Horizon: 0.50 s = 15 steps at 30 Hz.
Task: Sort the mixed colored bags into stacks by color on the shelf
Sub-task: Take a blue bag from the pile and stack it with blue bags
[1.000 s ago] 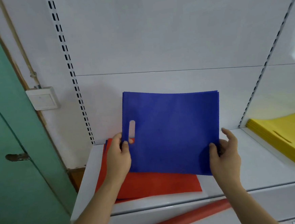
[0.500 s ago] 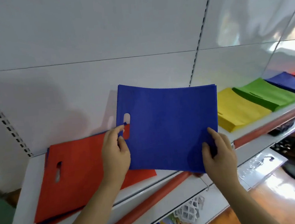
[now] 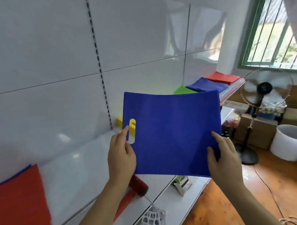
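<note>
Blue bag (image 3: 172,133): flat, held upright in the air above the front edge of the shelf (image 3: 80,163), its face toward the camera, handle slot near its left edge, top edge slightly bowed. More than one layer shows at its right edge; how many, cannot tell

Left hand (image 3: 121,155): pinches the bag's left edge beside the handle slot, thumb on the near face, forefinger raised along the slot

Right hand (image 3: 222,152): grips the bag's lower right corner, thumb on the near face, fingers curled round the right edge

Red stack (image 3: 17,199): flat on the shelf at its left end, well apart from the hands, a blue edge showing under its top rim

Yellow stack (image 3: 119,121): on the shelf against the back wall, mostly hidden behind the held bag, seen through the slot

Green stack (image 3: 183,90), blue stack (image 3: 206,85), far red stack (image 3: 223,77): side by side toward the shelf's right end, behind the held bag's top edge

Beyond the shelf: standing fan (image 3: 265,92), white bucket (image 3: 290,142), barred window (image 3: 276,31), wooden floor (image 3: 240,202)
</note>
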Available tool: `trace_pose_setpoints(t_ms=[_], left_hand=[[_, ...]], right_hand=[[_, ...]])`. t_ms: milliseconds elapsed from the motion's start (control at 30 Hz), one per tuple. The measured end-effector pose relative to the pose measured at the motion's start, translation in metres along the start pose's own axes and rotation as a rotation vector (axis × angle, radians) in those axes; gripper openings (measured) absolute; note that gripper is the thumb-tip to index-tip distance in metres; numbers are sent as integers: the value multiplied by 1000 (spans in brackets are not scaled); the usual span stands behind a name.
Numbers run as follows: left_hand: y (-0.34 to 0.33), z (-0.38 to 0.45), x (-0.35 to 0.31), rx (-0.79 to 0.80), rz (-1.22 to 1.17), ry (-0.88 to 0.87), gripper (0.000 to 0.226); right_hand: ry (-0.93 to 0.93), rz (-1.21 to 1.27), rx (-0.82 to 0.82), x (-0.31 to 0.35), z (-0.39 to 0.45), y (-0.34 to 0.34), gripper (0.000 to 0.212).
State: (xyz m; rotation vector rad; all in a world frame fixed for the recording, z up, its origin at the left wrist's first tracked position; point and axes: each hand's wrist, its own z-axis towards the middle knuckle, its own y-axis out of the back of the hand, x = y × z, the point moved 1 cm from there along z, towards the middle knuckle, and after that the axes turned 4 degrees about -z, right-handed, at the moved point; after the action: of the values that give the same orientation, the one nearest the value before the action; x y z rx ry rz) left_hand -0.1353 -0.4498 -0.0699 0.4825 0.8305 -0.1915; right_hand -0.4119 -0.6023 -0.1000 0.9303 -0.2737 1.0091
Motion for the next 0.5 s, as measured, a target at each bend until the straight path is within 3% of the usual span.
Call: trace_pose_setpoints(t_ms=[500], left_hand=[[-267, 58, -54, 277, -98, -104, 44]], right_hand=[[-229, -172, -98, -187, 95, 44, 59]])
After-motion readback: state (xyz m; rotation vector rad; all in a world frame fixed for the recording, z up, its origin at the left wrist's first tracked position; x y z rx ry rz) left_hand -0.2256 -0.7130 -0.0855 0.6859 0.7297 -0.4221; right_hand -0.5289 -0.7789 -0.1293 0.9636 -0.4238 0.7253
